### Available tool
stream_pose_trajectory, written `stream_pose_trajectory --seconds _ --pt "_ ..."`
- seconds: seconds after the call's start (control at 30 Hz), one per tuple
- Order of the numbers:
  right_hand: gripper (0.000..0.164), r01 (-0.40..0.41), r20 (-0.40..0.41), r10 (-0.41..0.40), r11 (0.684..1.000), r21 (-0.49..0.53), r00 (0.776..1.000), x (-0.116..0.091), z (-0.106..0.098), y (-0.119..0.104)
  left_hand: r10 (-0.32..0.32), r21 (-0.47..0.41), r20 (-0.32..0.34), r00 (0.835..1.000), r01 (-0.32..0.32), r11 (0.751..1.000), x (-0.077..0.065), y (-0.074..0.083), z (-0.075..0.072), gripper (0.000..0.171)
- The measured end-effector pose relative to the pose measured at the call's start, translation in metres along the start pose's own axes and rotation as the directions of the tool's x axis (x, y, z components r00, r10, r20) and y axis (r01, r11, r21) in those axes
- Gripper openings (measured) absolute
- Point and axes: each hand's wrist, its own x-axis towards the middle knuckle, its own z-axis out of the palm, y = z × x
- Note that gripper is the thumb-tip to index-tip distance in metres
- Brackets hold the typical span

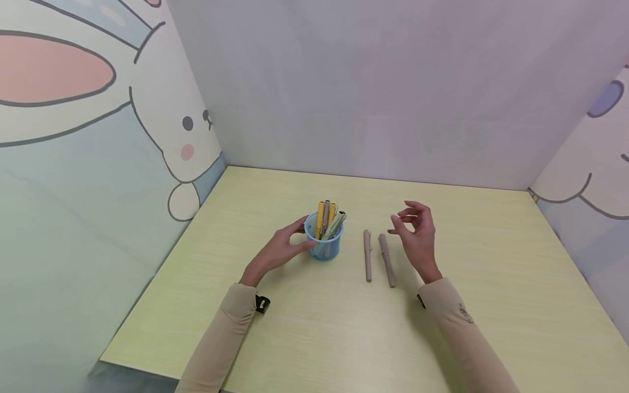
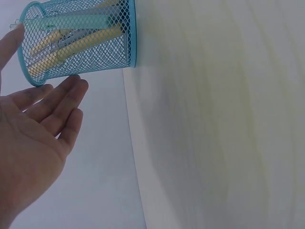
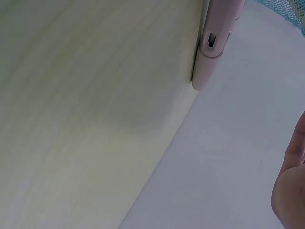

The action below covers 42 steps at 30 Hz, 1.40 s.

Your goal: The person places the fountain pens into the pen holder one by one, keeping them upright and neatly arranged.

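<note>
A light blue mesh pen cup (image 1: 325, 252) stands upright on the table, with yellow pens (image 1: 320, 218), a taupe one and mint green ones in it. My left hand (image 1: 281, 251) holds it near the rim, thumb on the near side and fingers on the far side. In the left wrist view the thumb and index fingertip are at the rim of the cup (image 2: 86, 47). Two capped taupe pens (image 1: 368, 256) (image 1: 387, 261) lie side by side right of the cup. Beyond them, my right hand (image 1: 417, 234) hovers with loosely bent fingers and nothing in them.
The pale yellow wood-look table (image 1: 314, 338) ends at a plain grey-lilac wall (image 1: 344, 98) at the back. Side panels with cartoon rabbit drawings (image 1: 172, 125) border it left and right. A black strap (image 1: 262, 303) shows at the left wrist.
</note>
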Motion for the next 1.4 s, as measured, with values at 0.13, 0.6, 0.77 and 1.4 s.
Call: stream_pose_trajectory --seconds 0.13,0.6,0.77,1.4 --pt "0.041 -0.067 0.016 0.068 0.997 -0.039 0.998 0.001 -0.007 0.000 -0.002 0.001 -0.002 1.000 0.002 1.000 0.000 0.000 0.000 0.079" --pt "0.037 -0.198 0.075 0.211 0.969 -0.144 0.975 0.001 -0.025 0.003 -0.020 0.004 0.000 1.000 0.020 1.000 0.001 0.000 0.002 0.079" --pt "0.040 -0.225 0.097 0.244 0.958 -0.177 0.965 0.001 -0.028 0.002 -0.024 0.002 -0.002 1.000 0.024 1.000 0.000 0.001 0.002 0.079" --pt "0.047 -0.346 0.188 0.407 0.893 -0.287 0.894 0.003 -0.037 0.003 -0.022 -0.012 -0.001 1.000 0.022 1.000 0.000 0.000 0.002 0.079"
